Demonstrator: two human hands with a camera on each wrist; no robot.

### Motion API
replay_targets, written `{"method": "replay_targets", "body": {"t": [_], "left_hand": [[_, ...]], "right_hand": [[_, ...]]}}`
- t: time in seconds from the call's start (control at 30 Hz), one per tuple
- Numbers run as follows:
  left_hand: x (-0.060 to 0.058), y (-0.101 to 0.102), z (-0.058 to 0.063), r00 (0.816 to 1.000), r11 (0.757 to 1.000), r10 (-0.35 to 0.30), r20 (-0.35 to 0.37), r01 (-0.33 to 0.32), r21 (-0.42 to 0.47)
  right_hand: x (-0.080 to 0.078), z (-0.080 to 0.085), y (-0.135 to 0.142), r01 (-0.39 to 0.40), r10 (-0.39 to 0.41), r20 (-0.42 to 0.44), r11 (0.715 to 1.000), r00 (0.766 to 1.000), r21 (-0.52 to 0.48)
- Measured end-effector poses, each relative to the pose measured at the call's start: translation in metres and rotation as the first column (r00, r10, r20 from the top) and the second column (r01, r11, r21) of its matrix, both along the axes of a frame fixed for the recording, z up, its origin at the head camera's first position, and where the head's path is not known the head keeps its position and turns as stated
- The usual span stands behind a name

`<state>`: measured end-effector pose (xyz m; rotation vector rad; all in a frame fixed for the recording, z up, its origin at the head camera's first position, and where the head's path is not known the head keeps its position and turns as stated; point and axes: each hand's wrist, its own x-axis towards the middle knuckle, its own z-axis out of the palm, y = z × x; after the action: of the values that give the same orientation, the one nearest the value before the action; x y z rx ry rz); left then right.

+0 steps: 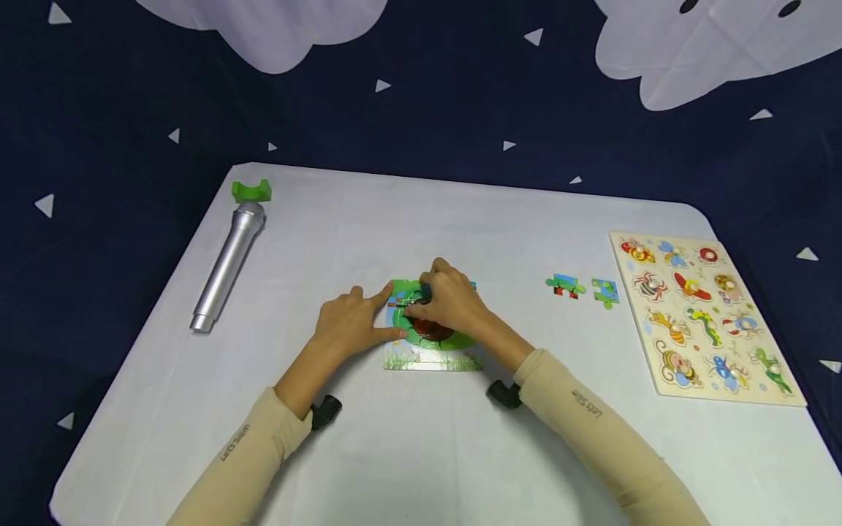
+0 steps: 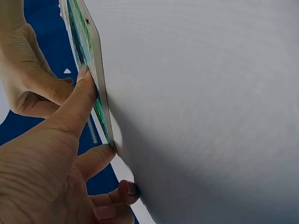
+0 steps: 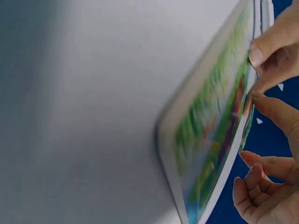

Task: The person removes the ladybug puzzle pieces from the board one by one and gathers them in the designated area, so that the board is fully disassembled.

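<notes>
A small jigsaw puzzle board [image 1: 434,362] with a green, grassy picture and a red-brown shape in its middle lies flat on the white table. At its left side, my left hand [image 1: 349,323] is spread, thumb resting on the picture and index finger at the upper left edge. Over the board, my right hand [image 1: 454,298] pinches a puzzle piece [image 3: 247,128] between thumb and fingers, close above the picture. That hand covers much of the board's upper part in the head view.
Two loose puzzle pieces, one red and green [image 1: 566,285] and one blue and green [image 1: 606,292], lie to the right. Beyond them is a wooden peg board [image 1: 707,321] with insect figures. A silver microphone [image 1: 226,270] and a green curved block [image 1: 251,192] are at far left.
</notes>
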<state>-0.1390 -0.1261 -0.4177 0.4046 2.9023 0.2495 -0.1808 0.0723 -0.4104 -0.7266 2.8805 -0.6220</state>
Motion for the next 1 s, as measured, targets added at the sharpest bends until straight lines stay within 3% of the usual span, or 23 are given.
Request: {"method": "replay_targets", "body": {"t": [0.3,0.77,1.0], "left_hand": [[-0.001,-0.001,-0.003,1.0,1.0,0.003,-0.017,-0.003,0.003],[-0.001,0.001,-0.003,1.0,1.0,0.012,-0.009,-0.012,0.016],[0.0,0.002,-0.001,1.0,1.0,0.008,-0.002,-0.008,0.019]], "right_hand": [[-0.007,0.011,0.036,0.102,-0.102,0.034,0.995,0.994,-0.004],[-0.014,0.009,0.122,0.225,-0.225,0.013,0.974,0.974,0.014],[-0.018,0.009,0.151,0.273,-0.275,0.022,0.961,0.961,0.043]]}}
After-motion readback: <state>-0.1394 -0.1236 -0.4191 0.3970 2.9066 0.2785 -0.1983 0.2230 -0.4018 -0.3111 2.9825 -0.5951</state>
